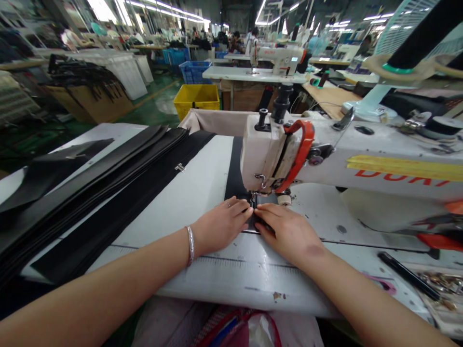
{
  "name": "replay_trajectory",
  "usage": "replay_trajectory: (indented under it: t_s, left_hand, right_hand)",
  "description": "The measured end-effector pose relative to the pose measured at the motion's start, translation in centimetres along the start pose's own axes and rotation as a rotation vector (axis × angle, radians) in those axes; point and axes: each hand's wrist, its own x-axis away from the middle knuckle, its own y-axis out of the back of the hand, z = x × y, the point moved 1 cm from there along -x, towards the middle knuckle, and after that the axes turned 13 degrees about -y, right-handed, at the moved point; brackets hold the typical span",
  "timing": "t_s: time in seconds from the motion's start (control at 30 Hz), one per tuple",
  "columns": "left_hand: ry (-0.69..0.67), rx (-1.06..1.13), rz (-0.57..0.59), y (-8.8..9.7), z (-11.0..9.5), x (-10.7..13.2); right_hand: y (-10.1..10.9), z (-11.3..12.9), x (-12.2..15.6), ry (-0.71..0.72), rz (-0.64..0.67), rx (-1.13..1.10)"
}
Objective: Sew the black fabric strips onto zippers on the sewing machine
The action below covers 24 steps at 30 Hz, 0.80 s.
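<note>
A black strip of material point(237, 166), leather-like, lies under the presser foot point(254, 198) of a white sewing machine point(258, 154) with a red lever guard. My left hand point(219, 225), wearing a ring and a silver bracelet, has its fingers closed on the strip just left of the foot. From the other side, my right hand point(287, 231) presses its fingertips on the same piece, close in front of the needle area. The two hands nearly touch at the fingertips. Fingers and machine head hide the strip's near end and any stitching.
Stacked black strips point(144, 178) cover the table's left side, with a small metal clip point(180, 167) on one. A black pen-like tool point(408, 275) and small metal parts point(443, 282) lie at right. Beyond stand a yellow crate point(197, 98), a blue crate point(195, 72) and another sewing machine point(278, 57).
</note>
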Motion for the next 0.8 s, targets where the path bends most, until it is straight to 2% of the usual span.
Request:
replay_trajectory:
  t_s: [0.2, 0.43, 0.8]
  left_hand:
    - [0.083, 0.057, -0.099, -0.2, 0.7, -0.5]
    - [0.150, 0.140, -0.123, -0.1, 1.2, -0.7]
    - [0.095, 0.021, -0.184, -0.1, 1.2, -0.6]
  right_hand:
    - [-0.3, -0.3, -1.2, -0.069, 0.031, 0.025]
    - [-0.6, -0.4, -1.6, -0.125, 0.043, 0.008]
    - [-0.8, -0.4, -1.7, -0.151, -0.021, -0.039]
